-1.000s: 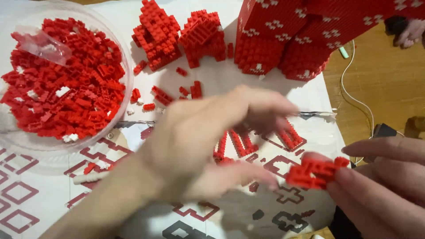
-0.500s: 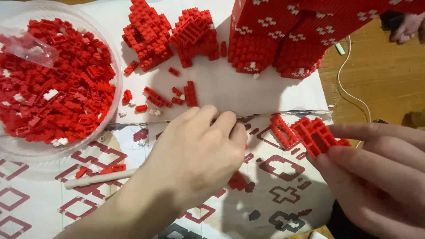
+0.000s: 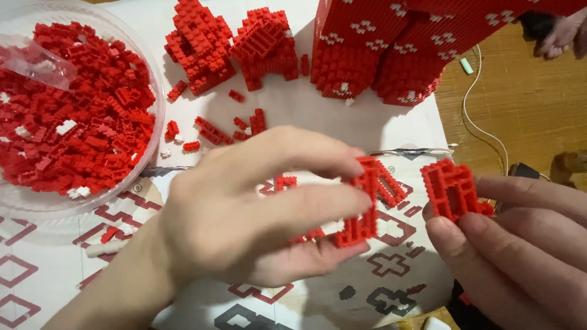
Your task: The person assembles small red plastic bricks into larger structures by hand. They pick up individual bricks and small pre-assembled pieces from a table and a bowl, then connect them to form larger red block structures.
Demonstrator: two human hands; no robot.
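Observation:
My left hand (image 3: 257, 214) pinches a flat red brick assembly (image 3: 362, 205) between thumb and fingers, lifted just above the printed instruction sheet (image 3: 379, 287). To its right, my right hand (image 3: 520, 250) holds a second small red brick piece (image 3: 451, 189) with a slot-like gap in it, gripped at the fingertips. The two pieces are close together but apart. Another red strip (image 3: 391, 183) lies on the sheet between them, partly hidden behind the held assembly.
A clear bowl (image 3: 153, 122) full of loose red bricks sits at the upper left. Several built red sections (image 3: 202, 43) and a large red model with white marks (image 3: 391, 49) stand at the back. Loose bricks (image 3: 214, 131) dot the white sheet. Another person's hand (image 3: 559, 33) shows at the top right.
My left hand has picked a flat red assembly up off the sheet and raised it. My right hand has kept hold of its piece and now shows its slotted face.

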